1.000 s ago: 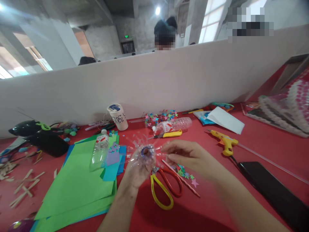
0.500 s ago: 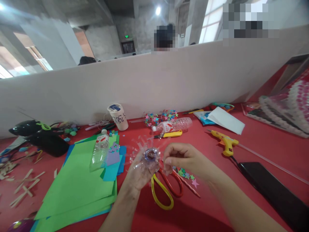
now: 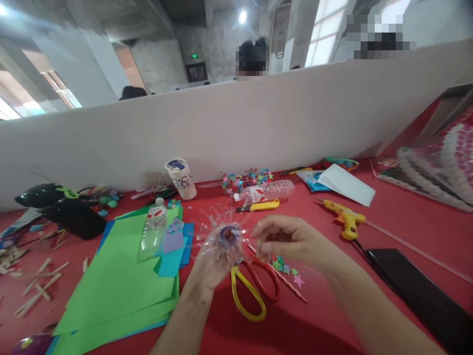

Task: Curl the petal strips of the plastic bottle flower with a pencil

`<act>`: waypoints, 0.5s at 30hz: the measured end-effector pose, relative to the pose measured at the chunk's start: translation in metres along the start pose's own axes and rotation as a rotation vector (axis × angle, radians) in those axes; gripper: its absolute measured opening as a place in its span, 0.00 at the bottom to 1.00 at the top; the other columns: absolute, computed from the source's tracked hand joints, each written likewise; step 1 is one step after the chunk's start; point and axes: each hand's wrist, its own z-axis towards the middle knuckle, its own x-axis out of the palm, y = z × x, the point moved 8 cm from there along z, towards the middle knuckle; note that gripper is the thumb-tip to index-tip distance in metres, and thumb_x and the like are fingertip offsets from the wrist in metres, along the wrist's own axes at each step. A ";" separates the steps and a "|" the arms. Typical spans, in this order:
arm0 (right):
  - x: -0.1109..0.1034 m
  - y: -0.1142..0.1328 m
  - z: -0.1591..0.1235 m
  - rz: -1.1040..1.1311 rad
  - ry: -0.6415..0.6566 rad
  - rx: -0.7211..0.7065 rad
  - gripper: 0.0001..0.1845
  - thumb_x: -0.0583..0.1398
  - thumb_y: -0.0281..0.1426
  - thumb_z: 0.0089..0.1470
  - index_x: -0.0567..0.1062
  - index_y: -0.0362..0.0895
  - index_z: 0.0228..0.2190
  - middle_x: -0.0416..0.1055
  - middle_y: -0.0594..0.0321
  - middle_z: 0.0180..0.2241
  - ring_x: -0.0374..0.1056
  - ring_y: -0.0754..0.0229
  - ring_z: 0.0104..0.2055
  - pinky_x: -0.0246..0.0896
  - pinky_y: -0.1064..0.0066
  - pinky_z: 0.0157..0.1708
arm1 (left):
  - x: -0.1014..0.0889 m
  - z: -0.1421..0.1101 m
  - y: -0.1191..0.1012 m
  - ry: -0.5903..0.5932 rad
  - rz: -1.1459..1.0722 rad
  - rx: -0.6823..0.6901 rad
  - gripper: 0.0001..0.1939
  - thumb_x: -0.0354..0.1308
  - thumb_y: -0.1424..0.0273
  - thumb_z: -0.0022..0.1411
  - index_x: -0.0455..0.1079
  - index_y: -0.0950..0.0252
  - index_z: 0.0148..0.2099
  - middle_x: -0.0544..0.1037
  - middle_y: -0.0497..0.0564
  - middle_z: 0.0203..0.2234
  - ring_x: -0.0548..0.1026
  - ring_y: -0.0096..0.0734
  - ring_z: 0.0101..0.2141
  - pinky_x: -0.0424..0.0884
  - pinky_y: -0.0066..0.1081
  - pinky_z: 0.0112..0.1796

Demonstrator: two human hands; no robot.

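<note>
My left hand (image 3: pixel 214 268) is closed around a clear plastic bottle top (image 3: pixel 229 235), cut into narrow strips that fan out on all sides. Its round, bluish neck opening faces up. My right hand (image 3: pixel 286 241) hovers at the right-hand strips, fingers curved and thumb apart from them; whether it touches a strip is blurred. Beneath both hands lie scissors (image 3: pixel 247 308) with one yellow and one red handle. Beside them are a pinkish stick (image 3: pixel 290 286) and several coloured star pieces (image 3: pixel 284 266).
Green paper sheets (image 3: pixel 118 281) bear a small clear bottle (image 3: pixel 153 229). Farther back are a paper cup (image 3: pixel 181 180), another bottle (image 3: pixel 275 191) and a yellow cutter (image 3: pixel 264 205). A yellow glue gun (image 3: pixel 343 217) and black case (image 3: pixel 414 291) lie right. A white partition (image 3: pixel 236 123) stands behind.
The cut bottle top dipped and tilted in my left hand, then turned back up. My right hand's fingers curled in, then loosened slightly, staying beside the strips.
</note>
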 end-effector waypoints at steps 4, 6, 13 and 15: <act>-0.001 0.008 -0.003 0.013 -0.007 -0.031 0.08 0.61 0.28 0.47 0.72 0.43 0.33 0.71 0.66 0.24 0.68 0.67 0.26 0.65 0.75 0.28 | 0.001 0.001 0.003 0.053 0.001 -0.032 0.08 0.51 0.73 0.55 0.68 0.69 0.27 0.71 0.49 0.18 0.65 0.19 0.16 0.62 0.20 0.18; 0.001 0.009 -0.004 0.033 -0.004 -0.027 0.07 0.61 0.28 0.48 0.71 0.42 0.33 0.71 0.66 0.23 0.68 0.67 0.25 0.65 0.75 0.27 | 0.000 0.002 0.003 0.043 0.007 -0.028 0.08 0.51 0.72 0.55 0.68 0.69 0.27 0.71 0.48 0.18 0.65 0.19 0.16 0.61 0.19 0.17; 0.004 0.006 -0.004 0.012 -0.058 0.035 0.04 0.59 0.29 0.49 0.70 0.41 0.25 0.70 0.66 0.20 0.65 0.68 0.22 0.62 0.76 0.24 | -0.009 0.003 0.003 -0.045 0.067 -0.025 0.07 0.51 0.73 0.55 0.69 0.69 0.29 0.72 0.48 0.20 0.67 0.20 0.17 0.64 0.21 0.20; 0.004 0.004 -0.004 -0.026 -0.073 0.072 0.04 0.60 0.28 0.48 0.69 0.41 0.24 0.68 0.67 0.19 0.64 0.69 0.21 0.60 0.78 0.23 | -0.011 0.004 0.003 -0.057 0.072 -0.011 0.06 0.51 0.74 0.54 0.69 0.68 0.29 0.72 0.48 0.19 0.67 0.21 0.17 0.65 0.22 0.20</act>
